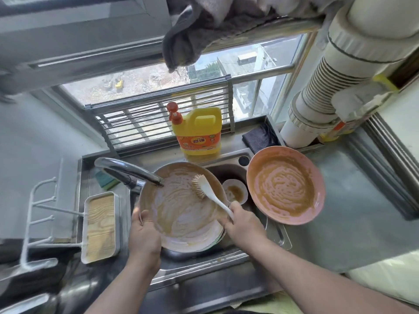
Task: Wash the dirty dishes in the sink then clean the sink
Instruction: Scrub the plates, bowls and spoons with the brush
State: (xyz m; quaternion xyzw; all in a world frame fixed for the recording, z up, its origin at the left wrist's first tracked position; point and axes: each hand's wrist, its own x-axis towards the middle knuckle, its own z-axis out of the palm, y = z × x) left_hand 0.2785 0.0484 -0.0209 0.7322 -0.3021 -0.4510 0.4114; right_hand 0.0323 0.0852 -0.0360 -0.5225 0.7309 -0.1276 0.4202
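A soiled plate (181, 214) is scrubbed over the sink (275, 234).

The plate's left rim is gripped by the left hand (142, 232); the brush (205, 189) handle is clasped by the right hand (242, 220). Its long axis runs from lower right to upper left, bristles on the plate. Overlapping strokes and a steadied rim are advised.

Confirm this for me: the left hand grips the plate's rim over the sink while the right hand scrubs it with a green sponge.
Not quite. The head view shows the right hand scrubbing with a white dish brush, not a sponge. The left hand does grip the plate over the sink.
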